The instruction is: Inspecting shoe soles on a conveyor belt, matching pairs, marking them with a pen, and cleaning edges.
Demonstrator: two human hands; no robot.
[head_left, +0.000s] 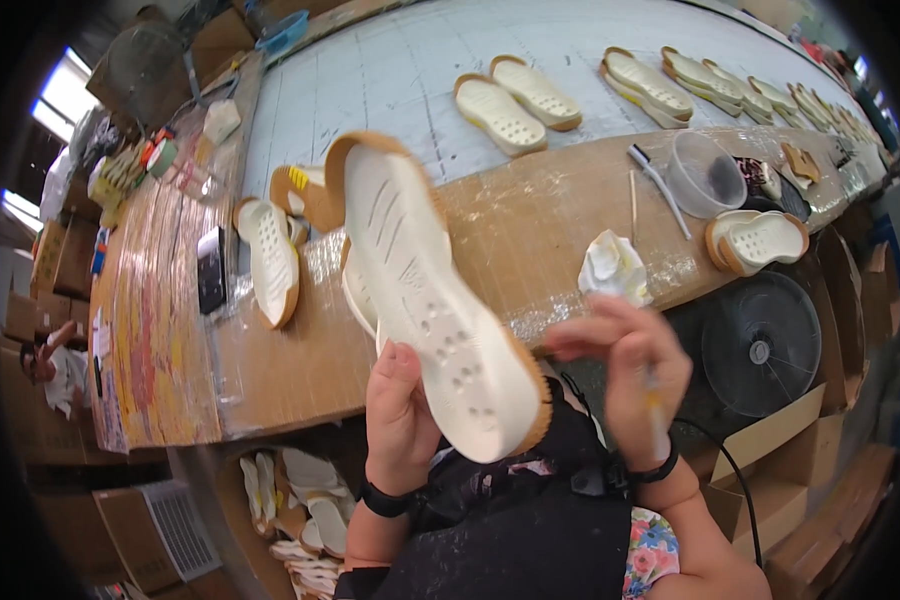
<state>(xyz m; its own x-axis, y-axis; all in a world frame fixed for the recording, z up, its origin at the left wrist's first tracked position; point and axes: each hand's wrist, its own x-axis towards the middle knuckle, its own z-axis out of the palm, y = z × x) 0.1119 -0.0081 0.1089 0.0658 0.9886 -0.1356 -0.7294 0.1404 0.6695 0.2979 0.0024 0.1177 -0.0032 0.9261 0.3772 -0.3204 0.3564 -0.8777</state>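
Note:
My left hand [400,410] is closed round the edge of a shoe sole [410,250], holding it up over the table edge. The sole is cream-white inside with small round holes, and tan along its rim. Close to its heel end is my right hand [625,365], its fingers bent and smeared by motion. Against that palm lies a thin pale stick [657,415] with a yellowish part; its tip does not show. A crumpled white cloth [613,268] with yellow stains lies just beyond the right fingers. Another sole [360,285] is partly hidden behind the held one.
More soles [270,262] lie at left beside a dark phone [211,270]. Pairs of soles [500,115] line the pale far surface. A clear tub [705,175], a white-handled brush [660,190] and stacked soles [760,243] sit at right. Below stand a fan [760,350] and cartons [785,460].

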